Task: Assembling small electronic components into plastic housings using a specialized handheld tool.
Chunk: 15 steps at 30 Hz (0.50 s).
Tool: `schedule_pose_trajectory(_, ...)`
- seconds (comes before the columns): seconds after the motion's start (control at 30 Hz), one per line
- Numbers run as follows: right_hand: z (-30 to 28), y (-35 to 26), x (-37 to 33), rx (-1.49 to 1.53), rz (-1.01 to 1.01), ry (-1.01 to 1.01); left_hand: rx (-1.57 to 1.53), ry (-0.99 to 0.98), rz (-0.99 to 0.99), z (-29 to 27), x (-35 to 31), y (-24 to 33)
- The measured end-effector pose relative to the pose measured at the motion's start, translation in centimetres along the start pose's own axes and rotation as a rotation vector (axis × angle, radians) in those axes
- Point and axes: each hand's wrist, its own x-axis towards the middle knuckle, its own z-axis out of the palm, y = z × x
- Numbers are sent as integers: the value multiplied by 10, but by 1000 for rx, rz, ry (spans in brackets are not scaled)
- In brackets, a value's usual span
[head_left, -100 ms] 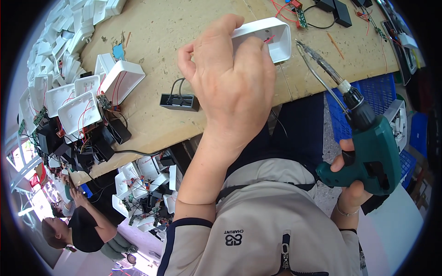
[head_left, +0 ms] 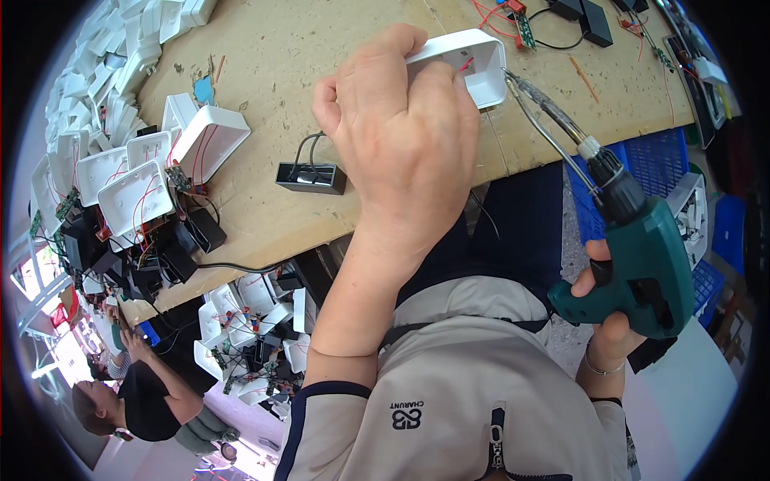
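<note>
My left hand [head_left: 405, 132] is closed on a white plastic case [head_left: 488, 70], with some fingers reaching into its open side. A short red wire end [head_left: 466, 63] shows inside, close to my fingertips; whether they pinch it is hidden. In my right hand [head_left: 597, 276] is a green pistol-shaped soldering gun [head_left: 651, 256], gripped by its handle with a finger at the trigger. Its tip and the thin metal feed tube beside it point at the case's right edge. Left of my left wrist lies a small black box [head_left: 311, 178] with a looped black cable.
White cases with red wires and circuit boards [head_left: 136, 196] crowd the table's left side, below a heap of white cases [head_left: 112, 68]. Black boxes [head_left: 595, 22] and a circuit board [head_left: 524, 32] lie at the far right. Blue crates [head_left: 654, 160] stand below the edge. Another person [head_left: 152, 393] sits lower left.
The soldering gun has shifted slightly left and up, bringing its tip to the right edge of the white case. My left hand stays nearly in place.
</note>
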Motion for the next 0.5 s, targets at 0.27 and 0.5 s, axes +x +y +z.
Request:
schedule_pose_trajectory(0.27, 6, 6, 6, 42, 30, -19, -13, -1, 12, 2, 4, -5)
schedule_pose_trajectory(0.5, 12, 1, 14, -8, 58, -12, 26, -27, 27, 1, 4, -5)
